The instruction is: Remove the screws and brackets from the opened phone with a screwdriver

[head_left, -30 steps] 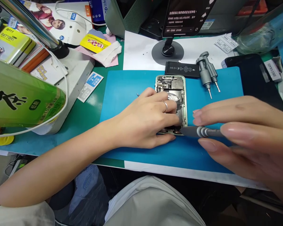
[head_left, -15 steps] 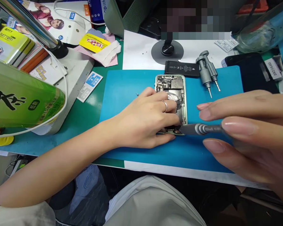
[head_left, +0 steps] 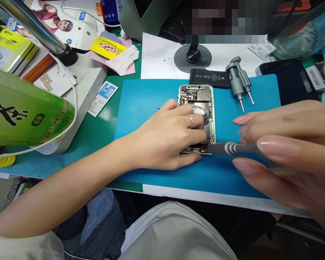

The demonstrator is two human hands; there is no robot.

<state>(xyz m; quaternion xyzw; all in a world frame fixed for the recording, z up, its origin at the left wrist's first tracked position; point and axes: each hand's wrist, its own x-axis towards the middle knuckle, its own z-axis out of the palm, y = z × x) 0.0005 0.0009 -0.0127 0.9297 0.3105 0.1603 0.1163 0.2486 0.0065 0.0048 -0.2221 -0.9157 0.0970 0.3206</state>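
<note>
An opened phone (head_left: 209, 124) with a pale green frame lies on the blue mat, its circuit board and metal inner plate bare. My left hand (head_left: 170, 135), a ring on one finger, rests across the phone's left and lower part. Its bent fingers hold the phone down and hide much of the inside. My right hand (head_left: 281, 148) pinches a slim grey tool (head_left: 224, 148) with pale rings, between thumb and fingers. The tool's far end meets the phone's lower right corner by my left fingertips; its exact tip cannot be made out.
Past the phone lie a black battery (head_left: 209, 78) and two grey screwdrivers (head_left: 236, 86). A dark phone screen (head_left: 287, 77) is at right. A round-based stand (head_left: 192, 61) stands behind. On the left are a green bottle (head_left: 29, 112), a white cable and a metal pole (head_left: 35, 25).
The fingers of my right hand have curled in a little closer around the grey tool. My left hand and the phone stay in place.
</note>
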